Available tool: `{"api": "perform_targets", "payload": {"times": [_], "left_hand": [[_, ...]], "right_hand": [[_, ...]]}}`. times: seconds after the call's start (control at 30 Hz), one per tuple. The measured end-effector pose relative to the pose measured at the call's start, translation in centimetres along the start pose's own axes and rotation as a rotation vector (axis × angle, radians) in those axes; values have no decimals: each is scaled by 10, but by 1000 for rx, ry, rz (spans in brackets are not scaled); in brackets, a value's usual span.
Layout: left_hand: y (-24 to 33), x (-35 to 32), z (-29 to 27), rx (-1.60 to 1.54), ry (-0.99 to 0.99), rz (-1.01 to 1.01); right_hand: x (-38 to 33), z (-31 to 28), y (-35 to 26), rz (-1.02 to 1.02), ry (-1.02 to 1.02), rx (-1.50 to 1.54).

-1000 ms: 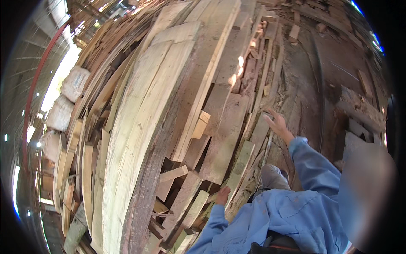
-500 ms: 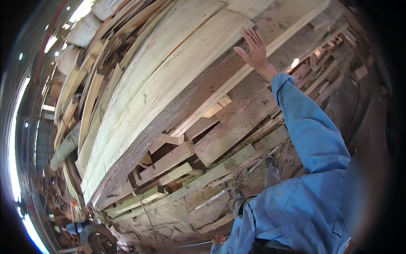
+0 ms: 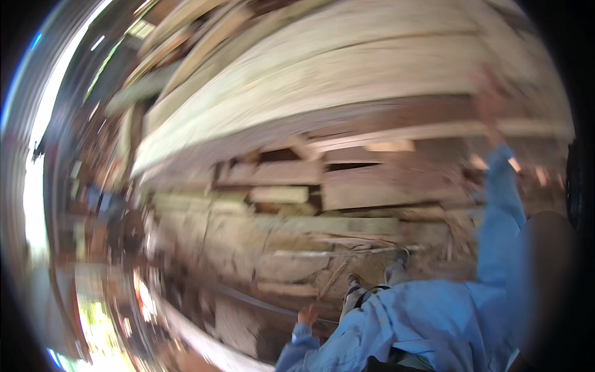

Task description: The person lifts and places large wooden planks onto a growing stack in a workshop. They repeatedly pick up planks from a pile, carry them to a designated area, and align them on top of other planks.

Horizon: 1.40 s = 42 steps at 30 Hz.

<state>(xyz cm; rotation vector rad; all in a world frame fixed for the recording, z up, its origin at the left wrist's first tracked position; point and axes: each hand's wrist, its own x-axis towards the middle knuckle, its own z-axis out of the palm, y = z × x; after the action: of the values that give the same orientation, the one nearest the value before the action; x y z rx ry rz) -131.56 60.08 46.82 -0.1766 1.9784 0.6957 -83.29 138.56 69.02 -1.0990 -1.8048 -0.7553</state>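
My right hand (image 3: 488,102) is stretched out at the upper right, at the edge of a large pale sawn slab (image 3: 297,87). Motion smears it, but its fingers look extended, and nothing shows in them. I cannot tell whether the palm presses on the wood. My left hand (image 3: 307,315) hangs low at my side, small and blurred. Its fingers look loosely apart and it seems to hold nothing. Near it runs a thin grey strip or pipe (image 3: 263,302) along the ground.
Below the slab lie a long thin batten (image 3: 396,133) and stacked beams (image 3: 396,186) with gaps between them. Rough planks (image 3: 192,68) lean at the upper left. My shoes (image 3: 353,280) stand by broken stone or wood slabs (image 3: 291,268). Bright openings show at the left.
The view has swung round, so the slab now lies more level across it. My right hand appears farther right, my left hand higher and slightly left. Much is now blurred.
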Motion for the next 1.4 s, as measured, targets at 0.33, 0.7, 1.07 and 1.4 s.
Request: {"api": "perform_targets", "payload": {"times": [0.33,0.7,1.07,1.4], "left_hand": [[-33,-35,39,574,139,120],[-91,-65,49,377,115,52],[-156,-32,41,-71,52,-68],[-248,-12,12,-208,258,39]], "right_hand": [[-11,62,57,345,-257,112],[-4,71,73,67,-369,-278],[-273,-111,-252,295,-782,707],[-324,-135,-582,633,-1696,1296]]}}
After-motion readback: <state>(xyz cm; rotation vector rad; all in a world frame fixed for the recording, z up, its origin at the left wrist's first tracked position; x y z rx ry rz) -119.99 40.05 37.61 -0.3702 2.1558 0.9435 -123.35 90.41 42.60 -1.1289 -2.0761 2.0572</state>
